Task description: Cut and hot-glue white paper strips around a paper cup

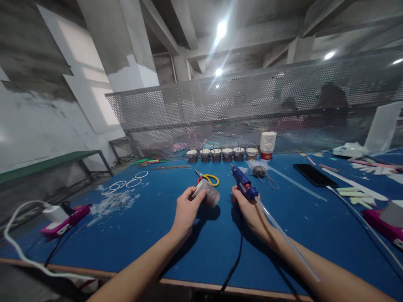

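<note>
My left hand (188, 206) is closed on a small paper cup (210, 194), its side covered in something grey, tipped over above the blue table. In my right hand (248, 209) is a blue glue gun (242, 183), its nozzle pointing away from me and slightly left. A long clear glue stick (288, 239) sticks out of its back end, over my forearm. Scissors (210, 180) with yellow and red handles lie just beyond the cup, partly hidden by it. A ball of grey string (258, 171) rests beyond the glue gun.
Several grey-wrapped cups (216, 155) line the table's back, beside a stack of paper cups (268, 144). White rings (133, 182) and scraps lie left. A phone (315, 174) lies right. Magenta power strips (67, 222) sit at both sides. A black cord (236, 260) crosses the front edge.
</note>
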Demonstrator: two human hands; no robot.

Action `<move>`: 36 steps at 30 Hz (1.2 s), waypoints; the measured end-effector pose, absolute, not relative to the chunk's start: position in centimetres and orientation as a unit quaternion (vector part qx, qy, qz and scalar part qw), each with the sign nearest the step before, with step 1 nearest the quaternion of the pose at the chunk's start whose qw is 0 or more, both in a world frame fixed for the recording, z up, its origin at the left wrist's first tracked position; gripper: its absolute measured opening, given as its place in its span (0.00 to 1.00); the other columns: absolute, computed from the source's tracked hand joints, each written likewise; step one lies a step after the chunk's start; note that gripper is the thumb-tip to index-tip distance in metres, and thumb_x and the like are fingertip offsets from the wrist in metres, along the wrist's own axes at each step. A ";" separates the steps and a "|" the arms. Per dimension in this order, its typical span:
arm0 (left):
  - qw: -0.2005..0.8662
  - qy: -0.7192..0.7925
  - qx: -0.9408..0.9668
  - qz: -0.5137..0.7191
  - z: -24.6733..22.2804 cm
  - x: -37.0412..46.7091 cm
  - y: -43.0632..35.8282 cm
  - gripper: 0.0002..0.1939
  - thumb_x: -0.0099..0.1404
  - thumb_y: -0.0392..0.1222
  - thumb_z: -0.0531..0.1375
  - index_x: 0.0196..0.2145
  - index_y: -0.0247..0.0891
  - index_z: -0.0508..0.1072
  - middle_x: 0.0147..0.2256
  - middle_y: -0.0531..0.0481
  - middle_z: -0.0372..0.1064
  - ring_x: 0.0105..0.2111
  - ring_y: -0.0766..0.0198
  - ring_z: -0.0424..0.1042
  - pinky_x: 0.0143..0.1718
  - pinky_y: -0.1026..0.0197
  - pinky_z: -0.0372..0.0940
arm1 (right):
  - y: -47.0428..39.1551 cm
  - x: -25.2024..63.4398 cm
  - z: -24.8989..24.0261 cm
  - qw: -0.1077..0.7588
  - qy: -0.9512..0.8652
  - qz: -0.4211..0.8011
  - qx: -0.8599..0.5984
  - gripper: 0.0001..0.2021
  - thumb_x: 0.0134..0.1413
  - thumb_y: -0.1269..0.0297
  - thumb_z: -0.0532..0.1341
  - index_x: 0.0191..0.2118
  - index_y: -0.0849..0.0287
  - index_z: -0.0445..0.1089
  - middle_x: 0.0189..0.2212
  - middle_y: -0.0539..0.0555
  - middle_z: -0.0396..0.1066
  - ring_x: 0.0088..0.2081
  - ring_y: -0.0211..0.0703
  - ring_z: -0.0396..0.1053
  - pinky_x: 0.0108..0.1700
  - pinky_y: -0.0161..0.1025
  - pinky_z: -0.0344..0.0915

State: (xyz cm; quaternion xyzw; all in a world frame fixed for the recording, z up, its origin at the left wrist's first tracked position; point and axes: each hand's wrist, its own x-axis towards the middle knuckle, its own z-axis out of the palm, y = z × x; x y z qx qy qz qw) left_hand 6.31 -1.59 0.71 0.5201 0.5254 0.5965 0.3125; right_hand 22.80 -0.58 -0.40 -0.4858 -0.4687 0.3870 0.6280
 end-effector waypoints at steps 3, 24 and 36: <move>0.221 0.557 0.592 0.539 0.1 6.0 -1.1 0.08 0.53 0.44 0.62 0.25 0.38 0.71 0.24 0.54 0.65 0.27 0.63 0.63 0.32 0.62 0.59 | -0.6 22.8 -0.4 0.625 -0.475 0.390 -0.481 0.11 0.39 0.55 0.60 0.25 0.57 0.66 0.17 0.45 0.61 0.20 0.38 0.57 0.25 0.36 0.55; -0.094 0.552 0.725 0.400 2.4 -0.3 -3.6 0.13 0.68 0.46 0.49 0.40 0.40 0.71 0.31 0.48 0.74 0.32 0.58 0.73 0.38 0.57 0.66 | 1.4 23.4 -1.8 0.606 -0.468 0.427 -0.481 0.08 0.36 0.58 0.59 0.23 0.57 0.65 0.13 0.44 0.58 0.17 0.35 0.55 0.20 0.34 0.53; 0.165 0.578 0.770 0.215 1.3 -5.5 0.4 0.36 0.56 0.45 0.61 0.61 0.35 0.56 0.63 0.33 0.55 0.62 0.47 0.58 0.59 0.47 0.57 | 1.1 23.6 -1.9 0.577 -0.487 0.421 -0.502 0.09 0.35 0.57 0.59 0.19 0.56 0.63 0.12 0.46 0.59 0.17 0.35 0.56 0.20 0.34 0.54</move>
